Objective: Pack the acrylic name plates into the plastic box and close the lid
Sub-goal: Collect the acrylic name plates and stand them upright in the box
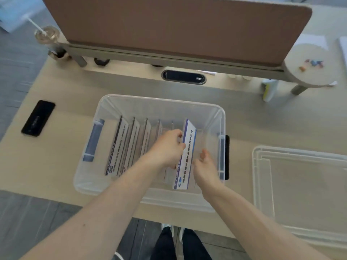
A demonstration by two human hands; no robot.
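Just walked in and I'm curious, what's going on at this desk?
A person is filling a clear plastic box. The left hand grips one name plate at the right end of the row, while the right hand sits open beside it. Several other plates already stand on edge in the box. The lid lies on the desk to the right, not yet on.

The plastic box (159,100) stands open on top, so the way in from above is free. Upright name plates (120,145) crowd its left and middle with only narrow slots between. Room remains between the rightmost plate (187,147) and the right wall, where the right hand (204,167) sits. The lid (300,175) lies well apart on the right.
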